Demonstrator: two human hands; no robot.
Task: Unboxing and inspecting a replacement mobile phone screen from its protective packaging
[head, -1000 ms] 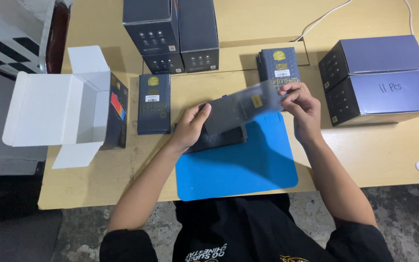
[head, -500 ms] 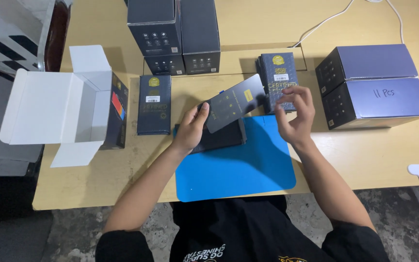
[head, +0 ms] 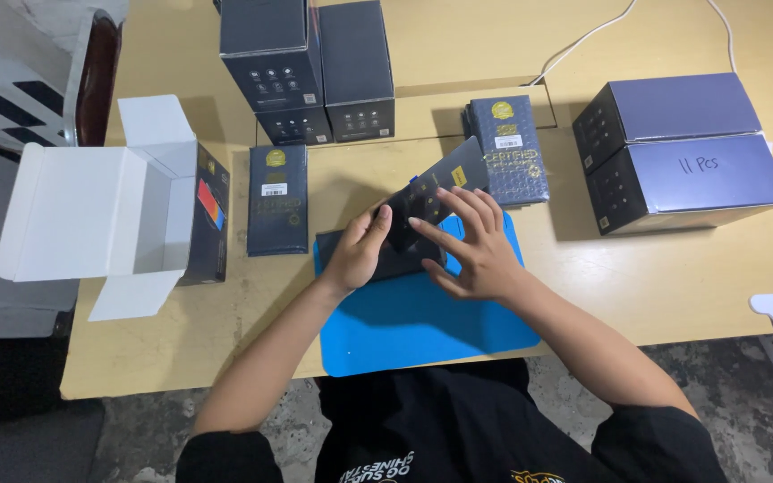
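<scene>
Hands (head: 364, 250) closer together, dark sheet (head: 431, 192) lowered

Blue mat (head: 422, 331), dark sleeve (head: 436, 190), white carton (head: 91, 215)

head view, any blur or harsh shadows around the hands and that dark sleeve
Head view: sharp overall, even light from above. The left hand and right hand show slight softness at the fingertips. The dark flat sleeve has a dull sheen, no glare. Soft shadows fall on the blue mat; frame edges bend slightly.
</scene>
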